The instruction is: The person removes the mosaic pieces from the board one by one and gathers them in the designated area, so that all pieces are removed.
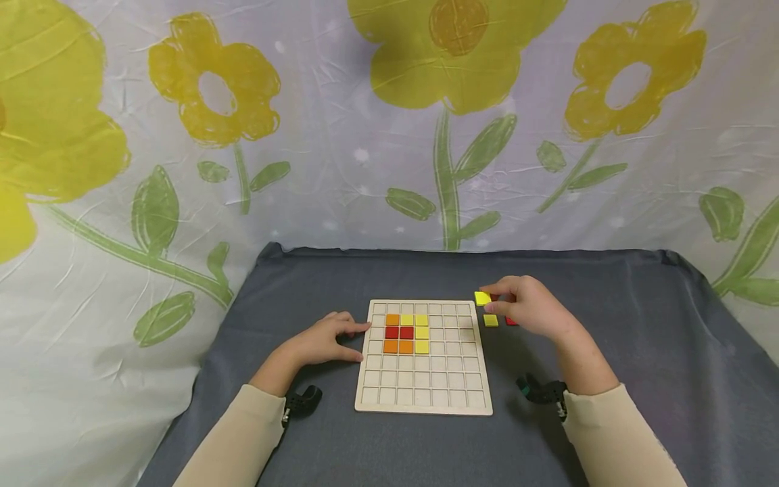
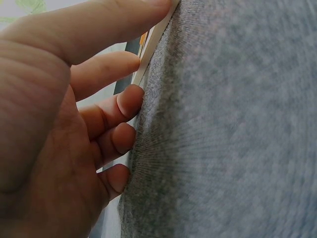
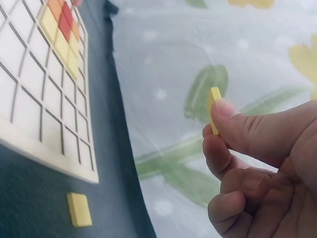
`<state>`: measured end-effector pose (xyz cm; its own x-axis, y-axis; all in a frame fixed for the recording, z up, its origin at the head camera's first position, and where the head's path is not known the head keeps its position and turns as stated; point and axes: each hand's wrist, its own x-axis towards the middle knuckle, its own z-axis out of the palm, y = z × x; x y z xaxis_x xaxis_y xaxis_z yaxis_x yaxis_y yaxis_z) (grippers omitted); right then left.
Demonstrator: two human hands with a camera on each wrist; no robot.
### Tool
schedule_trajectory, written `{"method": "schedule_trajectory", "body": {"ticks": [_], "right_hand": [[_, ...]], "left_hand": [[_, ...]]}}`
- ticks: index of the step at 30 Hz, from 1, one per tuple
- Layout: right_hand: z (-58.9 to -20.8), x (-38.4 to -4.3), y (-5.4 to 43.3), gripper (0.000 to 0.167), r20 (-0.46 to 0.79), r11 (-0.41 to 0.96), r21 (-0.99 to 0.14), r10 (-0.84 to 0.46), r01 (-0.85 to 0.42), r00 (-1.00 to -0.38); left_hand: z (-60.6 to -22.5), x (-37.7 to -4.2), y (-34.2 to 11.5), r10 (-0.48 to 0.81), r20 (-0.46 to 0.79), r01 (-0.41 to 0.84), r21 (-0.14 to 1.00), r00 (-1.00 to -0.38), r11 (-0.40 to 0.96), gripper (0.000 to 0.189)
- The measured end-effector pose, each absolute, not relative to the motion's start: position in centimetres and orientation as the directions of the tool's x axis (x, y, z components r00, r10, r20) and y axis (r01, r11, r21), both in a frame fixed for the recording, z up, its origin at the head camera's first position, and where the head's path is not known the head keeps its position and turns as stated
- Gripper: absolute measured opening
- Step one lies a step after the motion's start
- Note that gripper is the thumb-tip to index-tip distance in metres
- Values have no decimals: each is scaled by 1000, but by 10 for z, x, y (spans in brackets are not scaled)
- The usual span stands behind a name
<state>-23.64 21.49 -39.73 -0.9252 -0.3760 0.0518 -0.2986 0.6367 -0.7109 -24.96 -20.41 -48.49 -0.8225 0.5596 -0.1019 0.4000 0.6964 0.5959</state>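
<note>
Head view shows me the right hand [image 1: 528, 308] pinching a yellow tile [image 1: 481, 298] just off the one-to-two o'clock corner of the grid board [image 1: 422, 380], while the left hand [image 1: 325, 340], farther away, touches its nine o'clock edge, fingers loosely spread.

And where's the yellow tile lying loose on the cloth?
In the head view, the yellow tile lies just right of the wooden board, left of a red tile.

I face a pale, creased sheet [image 1: 328, 196] printed with yellow flowers [image 1: 246, 74] and green leaves [image 1: 156, 213], beyond a dark grey cloth [image 1: 645, 325].
</note>
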Motion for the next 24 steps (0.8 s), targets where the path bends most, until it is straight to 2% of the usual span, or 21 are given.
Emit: {"method": "schedule_trajectory", "body": {"ticks": [13,24], "right_hand": [[-396,-243,251,41,27,707,-665,-302,-243,-953],[-421,-257,282,41,-38,744,-653,-216,-140,-976]], "left_hand": [[-487,-251,-205,555,-104,395,596,-825,699,72],[-489,-253,-205,547,-116,388,584,-829,713,71]]}}
